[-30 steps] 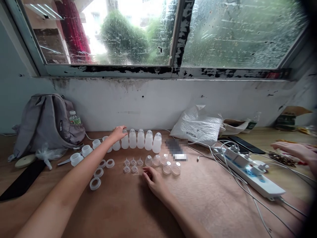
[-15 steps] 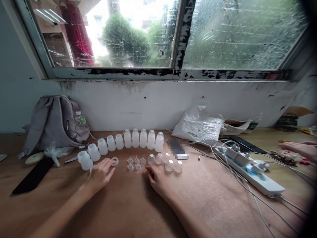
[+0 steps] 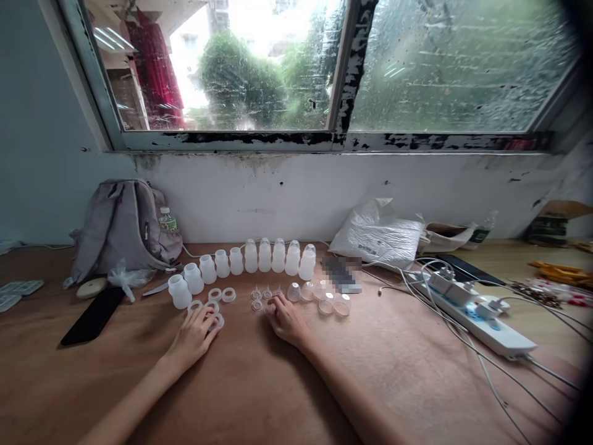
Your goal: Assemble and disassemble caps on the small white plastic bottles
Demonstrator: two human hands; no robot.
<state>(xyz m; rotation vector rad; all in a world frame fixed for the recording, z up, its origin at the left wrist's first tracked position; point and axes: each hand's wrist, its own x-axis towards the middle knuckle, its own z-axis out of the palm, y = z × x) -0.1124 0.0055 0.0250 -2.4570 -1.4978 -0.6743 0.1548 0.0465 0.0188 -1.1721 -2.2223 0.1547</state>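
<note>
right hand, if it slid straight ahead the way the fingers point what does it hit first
The right hand points up and slightly left toward the wall. First it would likely meet the small clear caps at its fingertips, then the row of white bottles; depth is hard to judge.

White rings (image 3: 214, 304) flat on table

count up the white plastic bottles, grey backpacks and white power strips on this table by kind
translucent white plastic bottles: 10
grey fabric backpack: 1
white power strip: 1
total: 12
</note>
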